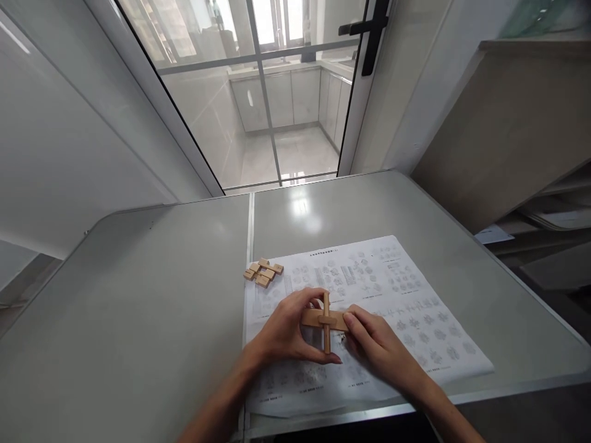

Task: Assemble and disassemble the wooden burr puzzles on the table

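Above sheet: left hand, fingers clamped on stick; right hand, fingers clamped on crossing bar. Wooden blocks at sheet's far-left corner.

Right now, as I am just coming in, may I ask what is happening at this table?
A person is handling joined wooden pieces above a printed sheet. The left hand holds a wooden rod between thumb and fingers; the right hand grips one end of the flat wooden piece crossing it. More small blocks lie near the sheet's far left corner.
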Demonstrator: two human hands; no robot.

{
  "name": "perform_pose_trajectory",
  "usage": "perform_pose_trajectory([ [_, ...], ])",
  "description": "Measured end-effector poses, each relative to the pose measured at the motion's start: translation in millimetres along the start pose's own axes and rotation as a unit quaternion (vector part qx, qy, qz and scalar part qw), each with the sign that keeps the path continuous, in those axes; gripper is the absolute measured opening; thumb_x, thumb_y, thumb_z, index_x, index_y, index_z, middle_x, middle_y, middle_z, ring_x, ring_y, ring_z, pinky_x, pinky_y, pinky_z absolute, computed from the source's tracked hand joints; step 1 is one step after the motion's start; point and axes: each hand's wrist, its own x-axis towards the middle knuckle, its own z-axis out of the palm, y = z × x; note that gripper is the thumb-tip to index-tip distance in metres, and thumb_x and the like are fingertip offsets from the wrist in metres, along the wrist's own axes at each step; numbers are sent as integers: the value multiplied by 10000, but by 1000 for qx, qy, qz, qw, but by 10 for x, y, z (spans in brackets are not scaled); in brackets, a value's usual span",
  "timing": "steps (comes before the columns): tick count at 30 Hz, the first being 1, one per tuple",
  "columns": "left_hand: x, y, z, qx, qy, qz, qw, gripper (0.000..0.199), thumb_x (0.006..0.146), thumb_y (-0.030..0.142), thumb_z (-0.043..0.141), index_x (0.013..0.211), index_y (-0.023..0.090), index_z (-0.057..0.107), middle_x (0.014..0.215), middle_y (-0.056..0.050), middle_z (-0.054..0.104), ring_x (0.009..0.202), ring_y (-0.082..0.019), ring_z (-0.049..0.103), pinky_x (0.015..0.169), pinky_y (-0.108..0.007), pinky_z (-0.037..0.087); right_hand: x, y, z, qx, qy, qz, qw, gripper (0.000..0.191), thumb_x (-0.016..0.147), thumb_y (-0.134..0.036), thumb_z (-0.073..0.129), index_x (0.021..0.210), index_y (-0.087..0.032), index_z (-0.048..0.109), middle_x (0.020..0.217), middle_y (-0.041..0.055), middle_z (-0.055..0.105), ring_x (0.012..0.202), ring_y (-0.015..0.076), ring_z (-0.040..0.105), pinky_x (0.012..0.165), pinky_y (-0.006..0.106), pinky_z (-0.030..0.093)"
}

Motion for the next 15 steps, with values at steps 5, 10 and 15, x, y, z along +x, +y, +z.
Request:
perform_pose_trajectory([
  [5,-5,-31,-1,23,11,12,1000,981,549,566,1028,1364,261,575,1208,-78,721,1065,-291,703,992,-423,569,20,-62,36,-11,18,15,1000,509,1111,-617,428,762,-253,497,619,-27,548,571,171,502,606,306,398],
  [10,-6,-46,5,37,24,15,999,957,574,558,1021,1363,262,568,1232,-70,714,1073,-282,701,1010,-439,570,33,-133,53,-10,35,41,998,537,1112,-624,425,742,-241,492,622,-29,522,588,163,480,608,300,377],
  [15,0,-21,7,44,34,1,998,932,552,553,1034,1316,258,591,1223,-62,726,1036,-269,711,980,-426,578,43,-150,63,-7,44,58,997,542,1109,-625,441,740,-232,502,622,-29,518,588,154,475,600,296,373],
])
